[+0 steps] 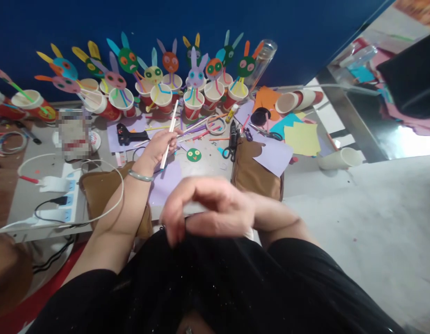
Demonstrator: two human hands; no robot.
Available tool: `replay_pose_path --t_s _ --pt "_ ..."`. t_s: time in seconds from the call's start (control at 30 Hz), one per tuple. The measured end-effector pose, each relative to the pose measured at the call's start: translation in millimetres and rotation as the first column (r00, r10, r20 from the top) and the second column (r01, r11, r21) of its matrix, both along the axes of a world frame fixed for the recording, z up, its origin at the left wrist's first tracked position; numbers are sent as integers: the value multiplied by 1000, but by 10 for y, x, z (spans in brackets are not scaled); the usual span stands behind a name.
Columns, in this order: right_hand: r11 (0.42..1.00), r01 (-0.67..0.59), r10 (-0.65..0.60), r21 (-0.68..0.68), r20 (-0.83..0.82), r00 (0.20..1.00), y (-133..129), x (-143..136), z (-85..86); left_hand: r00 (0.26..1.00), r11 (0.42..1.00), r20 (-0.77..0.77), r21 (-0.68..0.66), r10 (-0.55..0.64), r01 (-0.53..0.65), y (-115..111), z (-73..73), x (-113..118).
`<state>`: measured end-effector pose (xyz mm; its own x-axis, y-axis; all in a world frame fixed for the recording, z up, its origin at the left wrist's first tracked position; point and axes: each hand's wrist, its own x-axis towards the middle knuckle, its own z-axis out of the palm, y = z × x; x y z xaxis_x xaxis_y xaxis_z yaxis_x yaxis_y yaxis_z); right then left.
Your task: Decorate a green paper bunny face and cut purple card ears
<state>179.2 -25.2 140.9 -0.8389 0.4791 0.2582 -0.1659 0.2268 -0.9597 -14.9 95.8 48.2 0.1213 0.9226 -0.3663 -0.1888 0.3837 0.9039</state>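
My left hand (163, 144) is closed around white sticks (169, 143) that point up and away over the table. Nearer to me, in front of my chest, my right hand (209, 208) is raised and smeared by motion, its fingers curled; whether anything is between them is too blurred to tell. Just beyond the hands a small green paper face (194, 155) with yellow eyes lies on the table. A purple paper sheet (165, 183) lies beneath and beside my left hand. To the left of that hand is a black glue gun (131, 135).
Paper cups (161, 97) with colourful rabbit faces line the back by a blue wall. A black marker (233, 131), scissors (229, 152), coloured paper (301, 138) and a brown cushion (251, 169) lie right. A power strip (71, 197) and white cable are left.
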Motion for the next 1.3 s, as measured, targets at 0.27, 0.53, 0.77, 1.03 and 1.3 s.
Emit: replay_pose_path --t_s 0.27,0.53,0.77,1.03,1.3 --pt "673 -3 -738 740 672 64 1335 708 -889 996 1000 94 8 1 -2 38 -46 11" --pt "723 -196 -673 662 739 16 1462 757 -967 996 999 88 -35 19 -16 52 -18 3" --pt "761 -204 -623 616 781 35 1505 752 -1044 996 999 86 -34 25 -22 48 -1 11" --pt "663 715 -725 223 432 537 1299 805 -1151 999 999 -1 -19 45 -45 60 50 -51" --pt "516 637 -580 -573 314 752 1001 694 -1075 992 1000 -122 25 -3 6 46 -5 -50"
